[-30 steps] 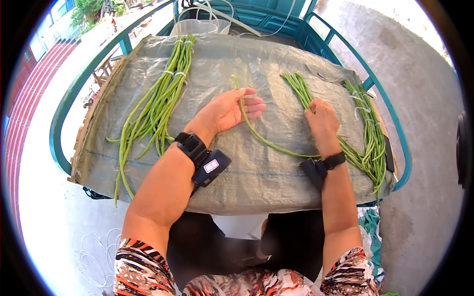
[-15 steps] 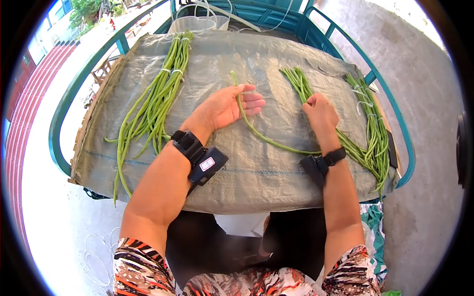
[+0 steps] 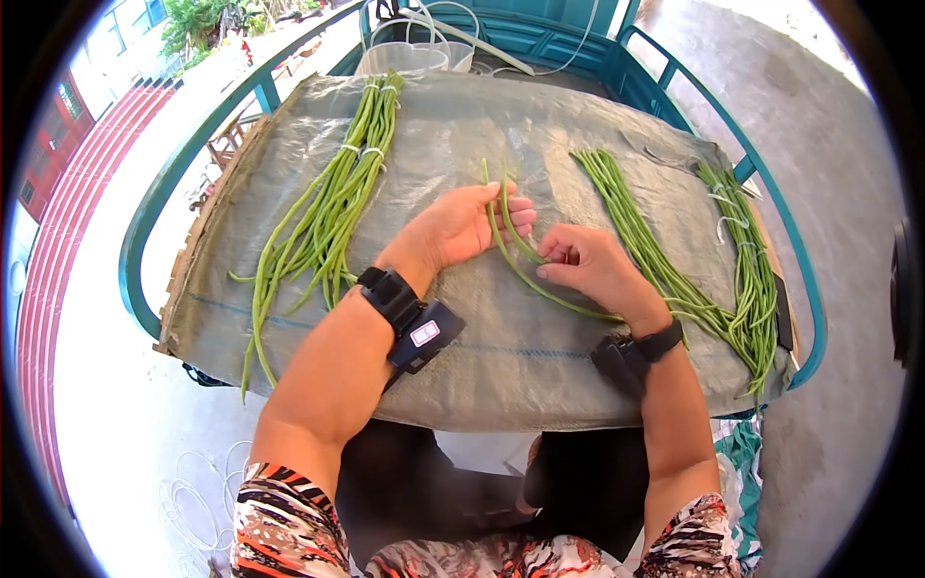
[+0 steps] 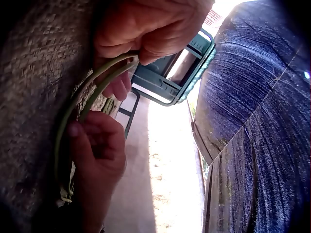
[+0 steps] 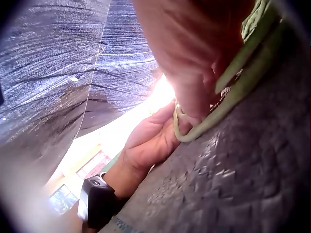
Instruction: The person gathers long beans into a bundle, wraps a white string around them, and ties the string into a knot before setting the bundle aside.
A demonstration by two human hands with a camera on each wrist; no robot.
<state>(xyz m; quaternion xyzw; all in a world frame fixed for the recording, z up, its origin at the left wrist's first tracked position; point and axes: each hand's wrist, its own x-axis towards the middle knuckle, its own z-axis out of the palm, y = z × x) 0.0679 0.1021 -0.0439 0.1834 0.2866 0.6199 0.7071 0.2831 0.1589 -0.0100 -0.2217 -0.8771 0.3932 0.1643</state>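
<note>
My left hand (image 3: pixel 472 226), palm partly up, holds two green long beans (image 3: pixel 503 241) under its thumb, their tips poking up past it. One bean curves down and right across the sheet, toward my right wrist. My right hand (image 3: pixel 602 275) pinches the other, shorter-looking strand between thumb and fingertips, just right of the left hand. In the left wrist view both strands (image 4: pixel 73 102) arc from under the left thumb to the right hand (image 4: pixel 99 150). A loose bundle of long beans (image 3: pixel 626 217) lies right behind my right hand.
At the left lies a large tied bundle of long beans (image 3: pixel 356 178), and at the right edge another tied bundle (image 3: pixel 756 279). All rest on a grey woven sheet (image 3: pixel 462 376) between teal cart rails (image 3: pixel 135 250). Clear plastic tubs (image 3: pixel 409 60) stand behind.
My right hand has left the loose bundle and moved left and down, bringing a second bean to the left hand. The left hand stays about where it was, now with two beans.
</note>
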